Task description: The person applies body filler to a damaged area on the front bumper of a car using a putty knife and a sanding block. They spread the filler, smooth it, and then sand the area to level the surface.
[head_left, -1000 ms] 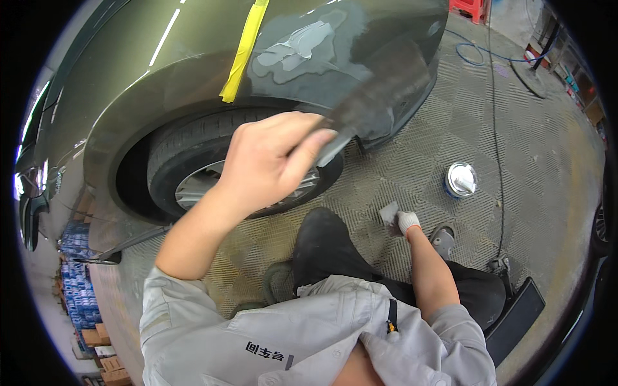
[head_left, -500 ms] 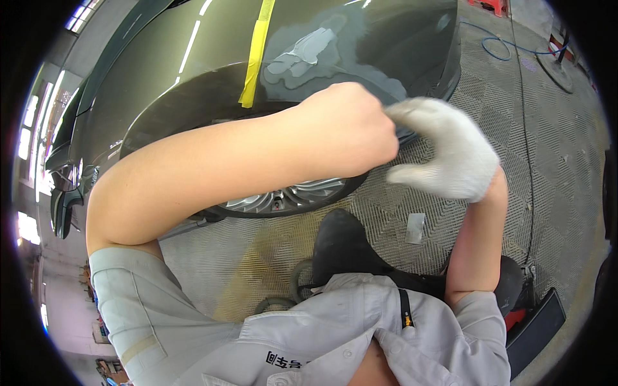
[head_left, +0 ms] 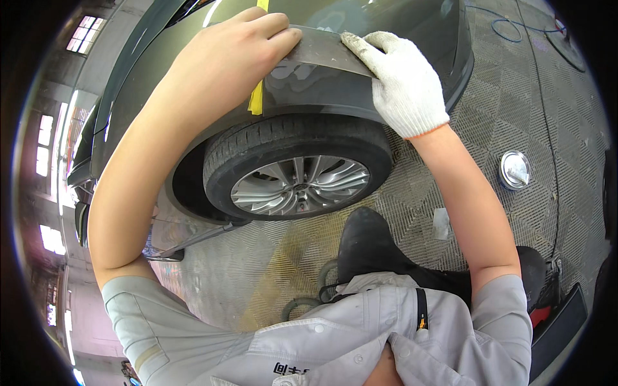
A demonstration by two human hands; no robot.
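A wide, thin grey scraper sheet (head_left: 318,48) lies across the filler patch on the dark olive car fender (head_left: 309,95). My bare left hand (head_left: 244,51) grips its left end with curled fingers, near a strip of yellow masking tape (head_left: 255,100). My right hand (head_left: 402,83), in a white knit glove with soiled fingertips, holds the sheet's right end with fingers and thumb. Under the sheet the patch is partly hidden. Below both hands is the wheel (head_left: 296,183) with silver spokes.
A round metal can (head_left: 514,170) stands on the ribbed floor at the right, and a small clear plate (head_left: 441,224) lies nearer my leg. A blue hose (head_left: 508,35), black cable (head_left: 547,128) and dark flat panel (head_left: 566,315) are at the right.
My right hand has risen from the floor, leaving the small plate there, and now shares the sheet with my left hand. Both hands have moved up onto the fender, across the patch.
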